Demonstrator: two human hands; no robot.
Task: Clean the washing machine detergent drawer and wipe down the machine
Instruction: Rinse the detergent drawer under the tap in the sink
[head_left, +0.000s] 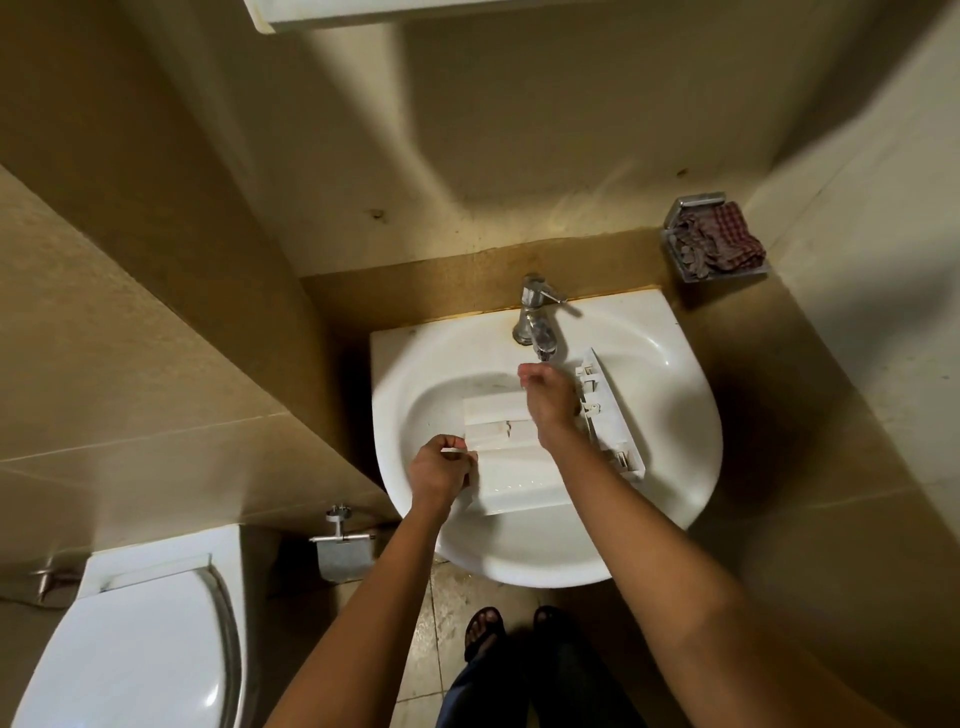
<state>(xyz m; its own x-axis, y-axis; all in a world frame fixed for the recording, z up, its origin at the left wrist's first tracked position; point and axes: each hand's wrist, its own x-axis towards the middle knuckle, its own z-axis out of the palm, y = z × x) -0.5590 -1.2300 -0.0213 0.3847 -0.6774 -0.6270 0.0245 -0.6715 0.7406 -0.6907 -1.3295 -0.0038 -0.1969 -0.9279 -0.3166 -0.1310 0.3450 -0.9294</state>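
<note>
The white detergent drawer (519, 467) lies across the white sink (670, 415), its front panel toward the right rim. My left hand (439, 475) grips the drawer's left end, fingers curled over its edge. My right hand (548, 402) is inside the drawer just below the chrome tap (537, 322), fingers bent down into a compartment; whether it holds anything is hidden. I cannot tell if water runs.
A checked cloth (722, 236) sits in a metal wall dish at the back right. A toilet (135, 644) stands at lower left beside a paper holder (343, 551). Tiled walls close in on both sides. My feet are below the sink.
</note>
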